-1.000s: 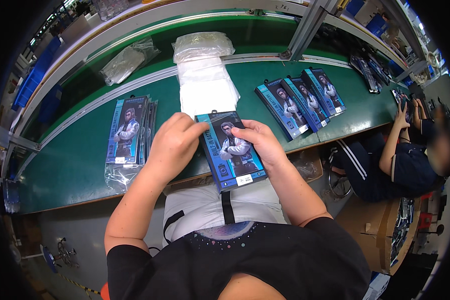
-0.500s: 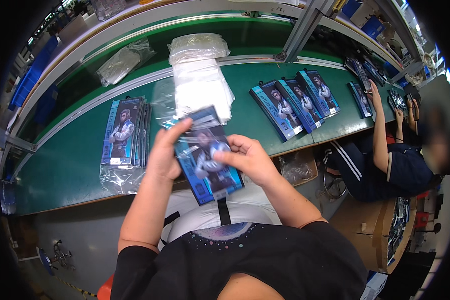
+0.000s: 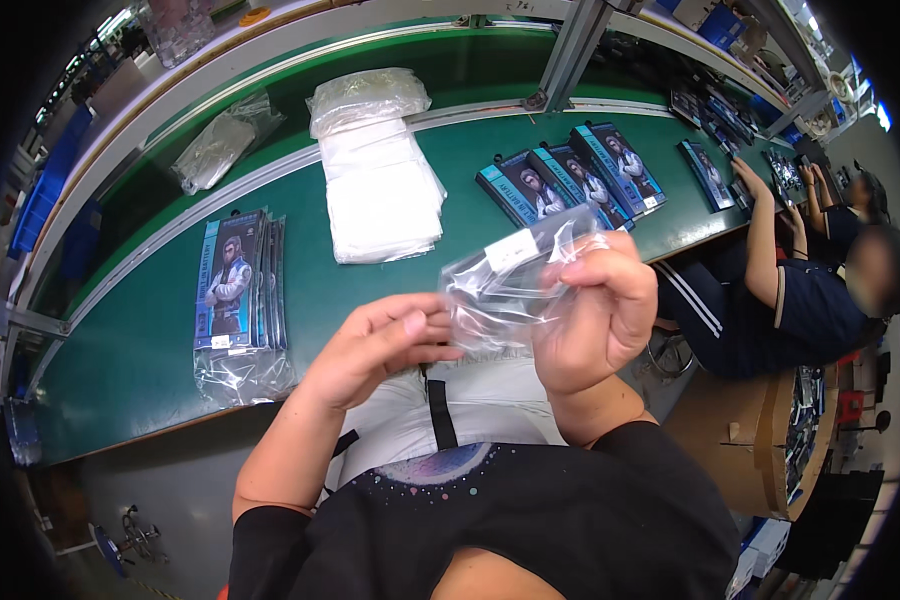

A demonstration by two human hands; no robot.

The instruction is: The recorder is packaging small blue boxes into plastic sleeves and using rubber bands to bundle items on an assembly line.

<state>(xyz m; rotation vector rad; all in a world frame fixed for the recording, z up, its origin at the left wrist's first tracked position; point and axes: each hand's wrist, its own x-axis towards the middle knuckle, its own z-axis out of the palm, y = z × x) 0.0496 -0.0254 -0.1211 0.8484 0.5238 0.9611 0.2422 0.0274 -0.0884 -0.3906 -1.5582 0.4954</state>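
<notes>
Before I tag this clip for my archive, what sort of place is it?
Probably a packing station in a factory or workshop: there's a long green workbench, with a group of matching blue boxes and a stack of whitish plastic bags set out on it.

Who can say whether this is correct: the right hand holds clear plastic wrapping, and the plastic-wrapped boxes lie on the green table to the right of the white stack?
Not quite: the head view shows the plastic-wrapped boxes left of the white stack, on the green table. The right hand does hold clear plastic wrapping.
</notes>
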